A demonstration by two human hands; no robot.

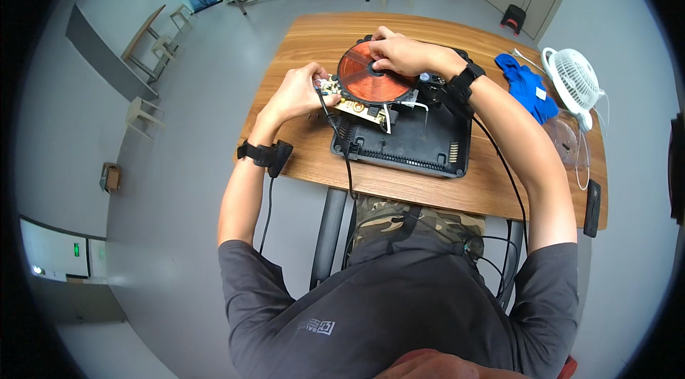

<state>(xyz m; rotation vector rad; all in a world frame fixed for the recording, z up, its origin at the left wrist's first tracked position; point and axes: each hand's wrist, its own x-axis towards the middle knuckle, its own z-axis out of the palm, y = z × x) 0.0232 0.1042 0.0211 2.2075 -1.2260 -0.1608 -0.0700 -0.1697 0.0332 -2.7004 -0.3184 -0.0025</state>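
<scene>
A round copper induction coil on a black frame lies tilted over a circuit board dense with parts. Both sit over the back of an open black plastic housing with vent slots. My left hand pinches the board's left end, thumb and fingers closed around it. From the right, my right hand grips the coil, its thumb near the center and its other fingers toward the far rim. White leads hang from the coil's near edge. A black power cord runs down beside my left hand.
On the table's right side are a white fan, a blue cloth or glove, a clear plastic piece and a dark slim object at the edge. Cables from both wristbands hang past the wooden table's front edge.
</scene>
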